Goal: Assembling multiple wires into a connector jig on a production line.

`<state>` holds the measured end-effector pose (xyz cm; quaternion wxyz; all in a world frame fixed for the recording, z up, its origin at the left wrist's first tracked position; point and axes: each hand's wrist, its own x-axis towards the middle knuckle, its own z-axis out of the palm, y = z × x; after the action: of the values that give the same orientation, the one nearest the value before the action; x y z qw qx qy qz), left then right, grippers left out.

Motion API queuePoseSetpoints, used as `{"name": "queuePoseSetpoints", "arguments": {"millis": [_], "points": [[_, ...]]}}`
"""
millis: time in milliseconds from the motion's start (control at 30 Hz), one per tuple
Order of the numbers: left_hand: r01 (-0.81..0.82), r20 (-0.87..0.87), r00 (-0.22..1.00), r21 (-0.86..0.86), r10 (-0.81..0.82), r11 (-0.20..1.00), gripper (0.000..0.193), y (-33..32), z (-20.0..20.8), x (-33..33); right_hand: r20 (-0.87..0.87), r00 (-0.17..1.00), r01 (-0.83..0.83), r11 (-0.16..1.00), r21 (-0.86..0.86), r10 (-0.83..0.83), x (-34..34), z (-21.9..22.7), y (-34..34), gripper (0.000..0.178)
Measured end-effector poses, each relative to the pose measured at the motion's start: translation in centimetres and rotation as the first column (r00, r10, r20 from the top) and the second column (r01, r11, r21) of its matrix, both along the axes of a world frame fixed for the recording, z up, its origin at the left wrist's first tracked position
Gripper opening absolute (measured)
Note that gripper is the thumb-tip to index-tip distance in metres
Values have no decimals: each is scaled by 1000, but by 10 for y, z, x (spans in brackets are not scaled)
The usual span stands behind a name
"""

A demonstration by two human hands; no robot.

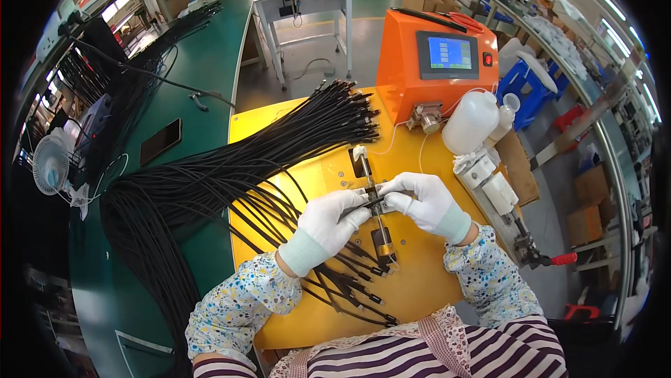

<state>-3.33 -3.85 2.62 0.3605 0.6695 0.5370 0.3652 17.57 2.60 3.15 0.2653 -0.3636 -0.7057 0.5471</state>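
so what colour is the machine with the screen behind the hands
Orange, with a blue-lit screen; the machine shows best in the head view.

White knit cloth gloves (328, 221) are meeting matt black rubbery cables (210, 182) over a glossy yellow table (426, 266).

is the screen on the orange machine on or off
On: the screen on the orange machine glows blue with lit panels.
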Motion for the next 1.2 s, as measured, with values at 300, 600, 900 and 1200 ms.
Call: {"name": "queuePoseSetpoints", "arguments": {"millis": [300, 600, 900, 1200], "points": [[59, 256, 967, -177, -11, 982, 20, 10, -8, 3, 48, 998, -32, 999, -32, 34, 1, -5, 4, 18], [72, -410, 908, 350, 83, 934, 29, 17, -33, 1, 190, 980, -47, 850, 525, -64, -1, -22, 18, 9], [238, -769, 574, 484, 280, 842, 43, 1, -35, 1, 209, 972, -30, 826, 563, -108, -16, -8, 51, 9], [275, -790, 558, 465, 254, 842, 44, -12, -32, -5, 815, 363, -623, 533, 572, -451, -87, -10, 107, 6]]}}
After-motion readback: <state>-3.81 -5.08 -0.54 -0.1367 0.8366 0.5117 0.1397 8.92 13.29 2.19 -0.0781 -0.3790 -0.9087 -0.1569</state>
